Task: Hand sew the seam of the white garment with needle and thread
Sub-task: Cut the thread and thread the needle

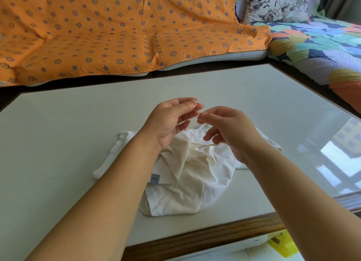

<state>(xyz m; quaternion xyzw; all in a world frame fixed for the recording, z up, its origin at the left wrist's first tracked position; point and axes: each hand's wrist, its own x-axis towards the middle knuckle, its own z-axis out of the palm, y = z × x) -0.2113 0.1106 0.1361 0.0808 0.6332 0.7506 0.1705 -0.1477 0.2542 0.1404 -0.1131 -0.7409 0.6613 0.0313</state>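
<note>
A crumpled white garment (187, 174) with a small grey label lies on the table (68, 135) in front of me. Both hands are raised above it, fingertips almost meeting. My left hand (172, 120) pinches a thin needle (198, 110) between thumb and forefinger, held roughly upright. My right hand (230, 130) pinches something very fine right beside the needle, most likely the thread; the thread itself is too thin to make out. The other fingers of both hands are loosely curled.
The table has a pale glossy top and a wooden front edge (205, 235). Behind it stands a sofa under an orange patterned cover (121, 36); a colourful cover (322, 51) and a floral cushion (277, 5) lie at right. A yellow object (281, 245) sits on the floor below.
</note>
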